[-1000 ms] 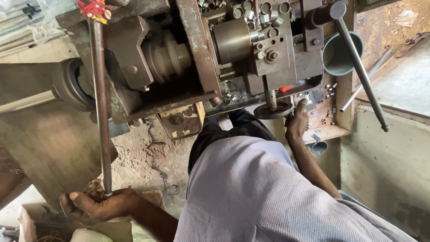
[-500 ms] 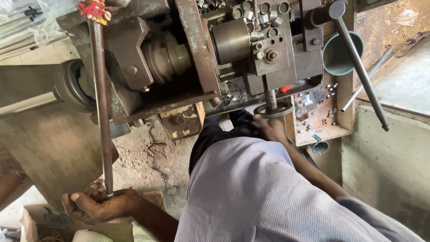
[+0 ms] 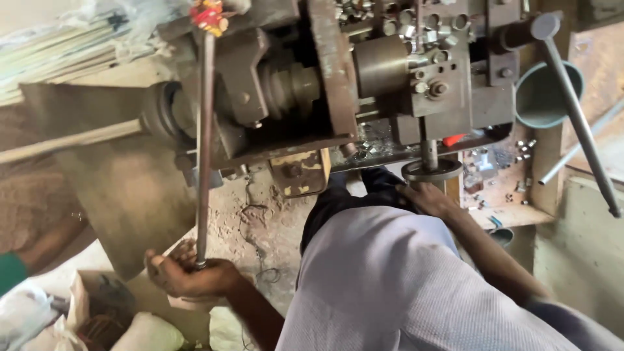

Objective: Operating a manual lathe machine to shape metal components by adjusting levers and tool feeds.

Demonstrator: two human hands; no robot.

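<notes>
While my left hand [image 3: 185,276] grips the long lever [image 3: 205,149], fingers wrapped round its near end, right hand [image 3: 426,195] cupping the handwheel [image 3: 432,171] under the machine [image 3: 338,84].

Daylight came from the right and was soft and dim. The machine's [image 3: 364,84] underside lay in shadow. Motion blur smeared the whole frame, edges worst.

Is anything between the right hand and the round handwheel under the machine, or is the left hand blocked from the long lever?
Nothing visible is in the way. The right hand rests against the handwheel, fingers at its rim. The left hand is closed around the lower end of the long lever.
</notes>
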